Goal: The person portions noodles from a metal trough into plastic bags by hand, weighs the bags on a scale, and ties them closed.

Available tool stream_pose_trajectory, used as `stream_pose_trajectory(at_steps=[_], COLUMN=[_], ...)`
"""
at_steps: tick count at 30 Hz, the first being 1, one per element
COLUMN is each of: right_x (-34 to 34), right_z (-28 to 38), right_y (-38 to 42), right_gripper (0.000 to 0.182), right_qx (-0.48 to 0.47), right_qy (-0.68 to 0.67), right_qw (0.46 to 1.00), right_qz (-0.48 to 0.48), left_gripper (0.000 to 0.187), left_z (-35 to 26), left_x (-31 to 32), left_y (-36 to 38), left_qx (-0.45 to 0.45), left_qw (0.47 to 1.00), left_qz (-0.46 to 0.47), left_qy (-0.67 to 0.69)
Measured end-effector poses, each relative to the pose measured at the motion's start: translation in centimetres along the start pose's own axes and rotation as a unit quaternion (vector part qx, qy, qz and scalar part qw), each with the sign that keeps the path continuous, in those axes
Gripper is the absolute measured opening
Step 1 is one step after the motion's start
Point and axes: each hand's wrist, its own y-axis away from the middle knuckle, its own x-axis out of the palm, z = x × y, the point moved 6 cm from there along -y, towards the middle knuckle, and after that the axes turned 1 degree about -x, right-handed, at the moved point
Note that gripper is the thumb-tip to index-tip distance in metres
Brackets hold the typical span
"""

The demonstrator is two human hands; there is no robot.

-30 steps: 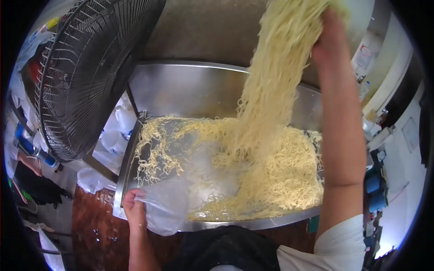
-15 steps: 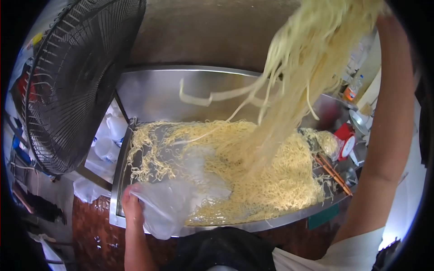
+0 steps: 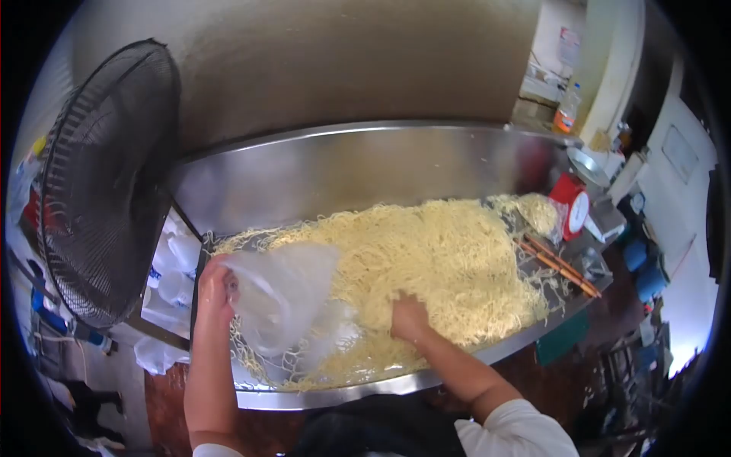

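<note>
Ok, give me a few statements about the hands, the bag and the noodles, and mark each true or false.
1. The left hand grips a clear plastic bag. True.
2. The right hand is raised high with noodles hanging from it. False: it is down in the noodles on the metal tray.
3. A black fan stands left of the tray. True.
4. Chopsticks lie in the bag. False: they lie at the tray's right end.
5. A red scale sits at the right. True.
</note>
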Motion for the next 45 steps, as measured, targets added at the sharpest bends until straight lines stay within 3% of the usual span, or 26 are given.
stream_pose_trajectory(at_steps=[2,6,9,10,11,14,15,17,19,20,21,23,25,26,28,29,31,33,35,37,38,39,41,44,45], right_x=[-1.1,-6.5,-16.0,-17.6,-18.8,-17.5,-16.4,-13.7,-11.4,-10.1,-9.5,-8.7,-7.3,-6.5,-4.6,-3.9,-3.0,-3.5,-7.3,-7.2,-7.1,-4.9,0.0,2.5,1.7], right_z=[0.6,0.7,2.6,3.2,3.7,5.2,5.3,5.4,6.2,6.9,7.7,9.1,11.2,12.5,15.3,16.6,17.6,17.2,14.9,13.4,13.4,14.1,15.0,13.3,13.3], right_y=[1.7,2.6,5.3,5.7,5.6,2.5,1.2,-1.4,-2.9,-3.2,-3.9,-5.5,-6.1,-6.0,-5.2,-4.5,-3.0,-1.4,-0.8,-2.3,-2.9,-2.5,-0.5,-1.7,-2.0], right_gripper=[0.048,0.046,0.049,0.05,0.051,0.054,0.051,0.045,0.038,0.035,0.035,0.035,0.036,0.036,0.036,0.036,0.04,0.047,0.059,0.063,0.065,0.064,0.064,0.054,0.05], right_qx=[-0.081,-0.086,-0.162,-0.187,-0.212,-0.207,-0.188,-0.15,0.009,0.105,0.117,0.089,0.058,0.041,0.011,-0.003,-0.031,-0.08,-0.148,-0.298,-0.362,-0.36,-0.339,-0.261,-0.271], right_qy=[-0.089,-0.202,-0.266,-0.287,-0.308,-0.461,-0.524,-0.641,-0.847,-0.912,-0.937,-0.958,-0.963,-0.962,-0.943,-0.924,-0.837,-0.704,-0.604,-0.447,-0.354,-0.229,0.034,-0.026,-0.09], right_qw=[0.993,0.973,0.932,0.915,0.897,0.859,0.824,0.738,0.531,0.394,0.325,0.268,0.253,0.261,0.31,0.352,0.49,0.62,0.676,0.82,0.858,0.9,0.935,0.945,0.942], right_qz=[-0.006,-0.071,-0.187,-0.212,-0.237,-0.081,-0.103,-0.146,-0.012,0.04,0.049,0.051,0.066,0.076,0.119,0.151,0.243,0.337,0.396,0.198,0.084,0.09,0.095,0.193,0.174], left_gripper=[0.013,0.02,0.022,0.018,0.017,0.032,0.037,0.045,0.039,0.037,0.039,0.043,0.037,0.034,0.03,0.029,0.026,0.023,0.02,0.019,0.019,0.019,0.019,0.024,0.027], left_z=[0.8,0.3,1.5,1.9,3.0,2.9,2.4,0.8,2.5,3.8,5.1,7.7,6.3,5.9,4.7,4.2,5.3,6.2,5.6,6.2,6.3,6.3,5.0,2.8,2.5], left_x=[2.1,6.3,9.3,11.2,12.9,18.6,19.6,19.4,18.0,16.9,15.7,13.8,14.0,14.1,12.9,12.0,8.6,5.6,3.6,1.4,0.5,0.0,-1.6,-6.2,-7.6], left_y=[-1.4,-1.8,-3.1,-2.5,-1.4,5.9,8.2,11.1,12.2,12.6,13.2,14.6,17.6,18.6,16.3,14.9,11.2,9.8,10.7,11.5,12.2,12.9,14.0,14.5,14.8], left_qx=[-0.039,-0.034,0.11,0.209,0.252,0.252,0.244,0.291,0.32,0.332,0.379,0.466,0.538,0.565,0.501,0.468,0.309,0.175,0.073,0.047,0.026,0.005,0.013,0.032,0.023], left_qw=[0.995,0.995,0.989,0.967,0.95,0.947,0.946,0.911,0.892,0.883,0.876,0.854,0.77,0.723,0.782,0.808,0.926,0.979,0.996,0.996,0.997,0.997,0.997,0.995,0.995], left_qz=[-0.038,-0.05,-0.038,-0.033,0.019,0.162,0.184,0.132,0.143,0.147,0.134,0.11,0.146,0.161,0.116,0.09,0.068,0.03,-0.013,-0.014,-0.013,-0.01,-0.047,-0.093,-0.086], left_qy=[0.084,0.079,-0.095,-0.142,-0.182,-0.117,-0.108,-0.261,-0.285,-0.298,-0.266,-0.204,-0.311,-0.363,-0.353,-0.347,-0.204,-0.104,-0.059,-0.069,-0.074,-0.079,-0.065,0.003,0.055])
